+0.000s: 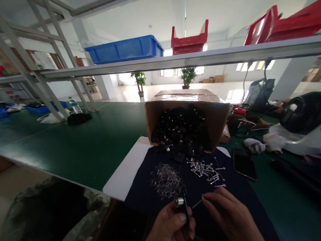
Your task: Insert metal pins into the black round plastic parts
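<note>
Your right hand (229,211) pinches a metal pin (198,202) by its upper end, its length slanting down leftward so the far tip lies just beside the black part (186,211) gripped between your left hand's (172,224) thumb and fingers.

No text, number, brand or sign can be read here. On the clear plastic bottle with green cap (75,106), the transparent round jar with red lid (236,124) and the open brown cardboard box (219,128), any print is too small or blurred for reading.
</note>
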The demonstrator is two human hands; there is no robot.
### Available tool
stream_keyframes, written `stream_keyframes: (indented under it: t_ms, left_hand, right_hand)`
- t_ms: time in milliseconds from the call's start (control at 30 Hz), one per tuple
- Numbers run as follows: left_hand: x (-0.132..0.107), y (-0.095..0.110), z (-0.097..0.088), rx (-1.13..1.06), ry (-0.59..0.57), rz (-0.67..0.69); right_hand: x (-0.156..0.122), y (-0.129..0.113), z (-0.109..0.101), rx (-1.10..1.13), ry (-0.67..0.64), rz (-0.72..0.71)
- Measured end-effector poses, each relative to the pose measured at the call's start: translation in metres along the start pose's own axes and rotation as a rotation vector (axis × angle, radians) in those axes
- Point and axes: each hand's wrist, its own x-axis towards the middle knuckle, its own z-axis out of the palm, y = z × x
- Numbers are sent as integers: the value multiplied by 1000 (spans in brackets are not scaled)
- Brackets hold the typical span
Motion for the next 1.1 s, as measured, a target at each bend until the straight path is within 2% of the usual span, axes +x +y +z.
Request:
stream_keyframes:
  t_ms: [100, 233, 433, 567, 700, 833, 1100]
  left_hand:
    - [3, -3, -6, -46, -18, 25]
    - [4, -5, -11, -69, -37, 30]
    - [4, -6, -8, -85, -1, 47]
    - [4, -5, -9, -82, -33, 36]
    - [4, -4, -11, -101, -15, 75]
    - [6, -3, -11, -79, -74, 74]
    - [4, 7, 1, 18, 0, 77]
  right_hand:
    - [-5, -20, 10, 150, 87, 104]
    - [-7, -28, 17, 235, 160, 158]
    - [-15, -32, 22, 318, 141, 243]
    - [-22, -31, 21, 323, 62, 298]
    - [-26, -30, 22, 342, 9, 296]
    - [-27, -30, 25, 349, -16, 287]
    - [-20, -27, 20, 268, -38, 101]
